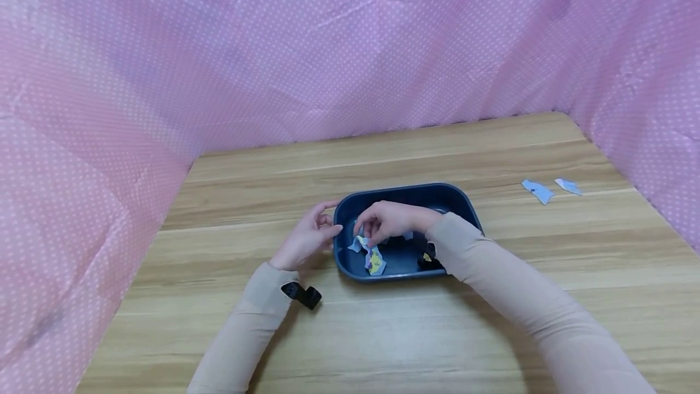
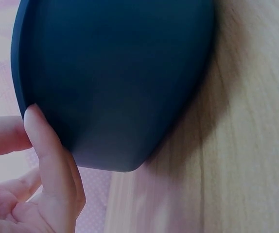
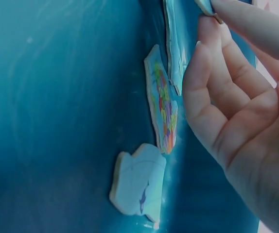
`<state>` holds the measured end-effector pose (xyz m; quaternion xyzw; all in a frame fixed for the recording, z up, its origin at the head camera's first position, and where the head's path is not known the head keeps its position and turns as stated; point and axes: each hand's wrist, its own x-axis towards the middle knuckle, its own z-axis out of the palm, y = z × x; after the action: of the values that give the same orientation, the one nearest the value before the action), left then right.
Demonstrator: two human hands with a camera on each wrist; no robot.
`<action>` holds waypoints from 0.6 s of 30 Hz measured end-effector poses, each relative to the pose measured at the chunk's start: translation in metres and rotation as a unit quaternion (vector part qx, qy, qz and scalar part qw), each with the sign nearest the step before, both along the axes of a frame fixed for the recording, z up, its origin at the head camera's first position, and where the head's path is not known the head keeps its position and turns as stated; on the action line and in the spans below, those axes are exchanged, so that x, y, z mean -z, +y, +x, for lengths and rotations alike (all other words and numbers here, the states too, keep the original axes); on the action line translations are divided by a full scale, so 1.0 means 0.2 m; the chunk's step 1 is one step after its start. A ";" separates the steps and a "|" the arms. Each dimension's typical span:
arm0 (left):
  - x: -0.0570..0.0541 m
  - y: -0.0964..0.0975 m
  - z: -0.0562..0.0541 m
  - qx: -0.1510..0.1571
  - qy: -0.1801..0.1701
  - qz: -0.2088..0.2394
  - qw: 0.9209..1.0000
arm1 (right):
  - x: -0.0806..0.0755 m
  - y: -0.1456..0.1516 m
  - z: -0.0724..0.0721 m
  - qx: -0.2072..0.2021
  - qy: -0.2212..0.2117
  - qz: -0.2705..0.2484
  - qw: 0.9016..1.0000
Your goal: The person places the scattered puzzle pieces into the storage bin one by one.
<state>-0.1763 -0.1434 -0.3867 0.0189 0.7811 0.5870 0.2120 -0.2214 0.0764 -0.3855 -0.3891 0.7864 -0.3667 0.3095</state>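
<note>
My right hand point(image 1: 389, 219) pinches a piece point(image 3: 205, 7) inside the tray point(image 1: 401, 261), my left hand point(image 1: 307, 237) grips the tray's left end, and the yellow-patched piece point(image 1: 375, 262) lies in it, just nearside of my right hand, the nearer one, long axis roughly towards me.

The tray point(image 1: 401, 267) is dark blue, perhaps teal, the pieces point(image 1: 538, 191) mostly pale blue, the cloth point(image 1: 350, 65) white-dotted pink.
</note>
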 end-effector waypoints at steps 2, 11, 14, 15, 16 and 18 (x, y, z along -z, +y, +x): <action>0.00 0.00 0.00 0.001 -0.001 -0.003 1.000 | 0.00 0.00 0.00 -0.001 -0.002 0.007 1.000; -0.01 0.00 -0.01 0.000 0.001 -0.001 1.000 | 0.00 0.00 -0.01 -0.008 -0.002 0.033 0.999; 0.00 0.00 -0.01 0.002 0.002 -0.007 1.000 | 0.00 0.00 -0.01 -0.012 -0.006 0.045 0.999; 0.00 0.00 -0.01 0.003 0.002 -0.009 1.000 | 0.00 0.00 -0.01 -0.012 -0.008 0.049 0.999; 0.00 0.00 -0.01 0.004 0.000 -0.008 1.000 | 0.00 0.00 -0.01 -0.012 -0.009 0.054 0.998; 0.01 -0.01 -0.01 0.005 -0.001 -0.009 1.000 | 0.00 0.00 -0.01 -0.011 -0.010 0.063 0.998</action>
<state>-0.1779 -0.1445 -0.3882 0.0205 0.7862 0.5787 0.2159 -0.2228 0.0765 -0.3860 -0.3736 0.8003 -0.3168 0.3457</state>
